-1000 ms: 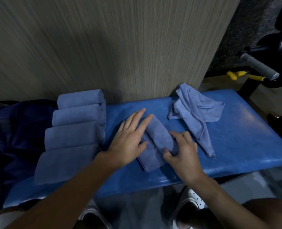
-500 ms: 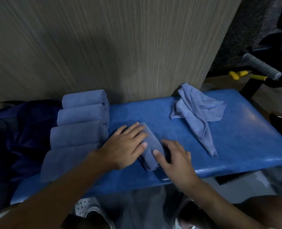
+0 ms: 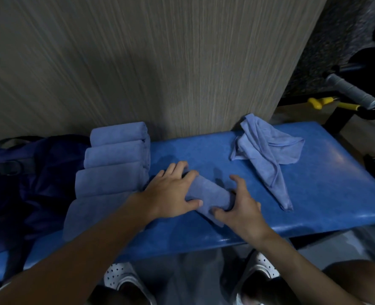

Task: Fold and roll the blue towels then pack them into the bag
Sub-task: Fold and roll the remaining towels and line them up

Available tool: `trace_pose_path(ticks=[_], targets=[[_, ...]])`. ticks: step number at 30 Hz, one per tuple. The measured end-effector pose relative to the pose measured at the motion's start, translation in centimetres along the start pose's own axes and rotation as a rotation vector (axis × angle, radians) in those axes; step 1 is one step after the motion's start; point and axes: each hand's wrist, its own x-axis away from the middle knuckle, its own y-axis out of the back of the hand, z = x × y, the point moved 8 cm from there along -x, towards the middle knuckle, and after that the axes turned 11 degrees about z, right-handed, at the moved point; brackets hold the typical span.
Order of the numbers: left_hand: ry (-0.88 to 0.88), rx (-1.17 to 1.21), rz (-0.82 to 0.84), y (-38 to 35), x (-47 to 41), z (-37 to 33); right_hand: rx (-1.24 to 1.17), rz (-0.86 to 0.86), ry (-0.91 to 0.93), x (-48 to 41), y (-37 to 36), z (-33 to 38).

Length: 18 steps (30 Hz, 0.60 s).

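Observation:
A rolled blue towel [image 3: 208, 195] lies slantwise in the middle of the blue bench [image 3: 327, 194]. My left hand [image 3: 171, 194] covers its far left end, thumb along the near side. My right hand [image 3: 239, 205] grips its near right end, fingers curled round it. Several rolled blue towels [image 3: 116, 157] lie side by side to the left. One loose, crumpled blue towel [image 3: 268, 155] lies at the right. A dark blue bag [image 3: 39, 172] sits at the bench's left end, its opening hard to make out.
A grey striped wall panel [image 3: 160, 62] stands right behind the bench. Beyond the right end are a grey padded handle [image 3: 351, 91] and a yellow-handled tool [image 3: 320, 102]. My white shoes [image 3: 125, 280] show below the bench's near edge.
The towel has been rolled tighter into a short cylinder. My left hand slid toward its far end and my right hand closed round the near end. The view shifted slightly.

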Motion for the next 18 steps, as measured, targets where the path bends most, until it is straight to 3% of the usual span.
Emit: trace_pose_path(ticks=[3, 5, 9, 11, 15, 18], targets=[[-0.001, 0.305, 0.064, -0.2, -1.3, 0.1, -0.096, 0.056, -0.023, -0.4, 0.7, -0.7], [0.007, 0.502, 0.114, -0.5, -2.0, 0.4, -0.028, 0.127, -0.058, -0.3, 0.6, -0.9], [0.018, 0.444, 0.335, -1.3, -2.7, 1.4, 0.058, 0.234, -0.043, 0.1, 0.1, -0.5], [0.008, 0.507, 0.379, -1.4, -2.7, 1.7, -0.050, 0.201, -0.014, -0.1, 0.5, -0.6], [0.068, 0.772, 0.250, -0.1, -2.3, 2.5, -0.403, 0.084, 0.040, 0.1, 2.6, -0.5], [0.020, 1.314, 0.228, 0.9, -1.7, 1.9, -0.641, 0.041, 0.001, 0.1, 3.8, -0.5]])
